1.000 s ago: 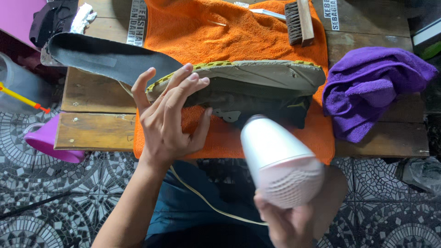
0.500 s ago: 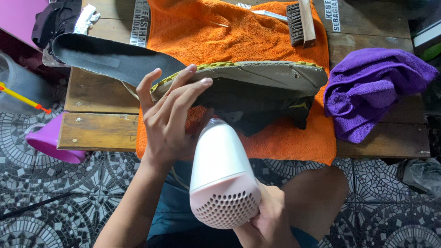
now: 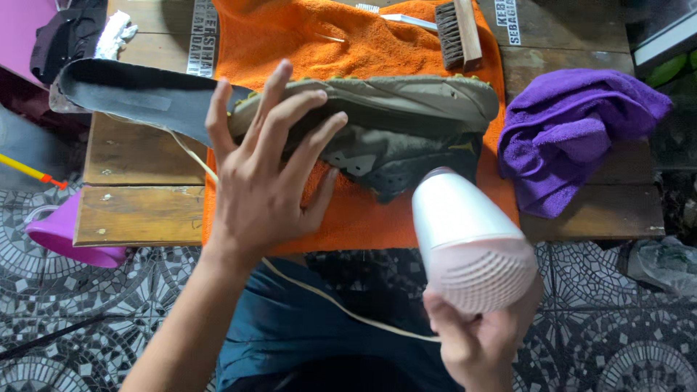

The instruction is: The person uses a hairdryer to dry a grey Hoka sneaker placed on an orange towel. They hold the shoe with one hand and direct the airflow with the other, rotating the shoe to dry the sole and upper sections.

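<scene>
left hand spread open, steadying shoe | right hand gripping hairdryer just beside shoe

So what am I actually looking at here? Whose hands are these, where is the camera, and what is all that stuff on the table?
The camera sits on a person's head and looks down, so you see that person's own two bare hands; there is no machine. The left hand, fingers spread, rests against an olive-grey shoe that lies on its side on an orange towel. The right hand holds a pale pink hair dryer, its nozzle pointing toward the shoe. A dark insole sticks out to the left of the shoe. Also on the wooden table are a purple cloth and a wooden brush. Below is a patterned tile floor.
</scene>
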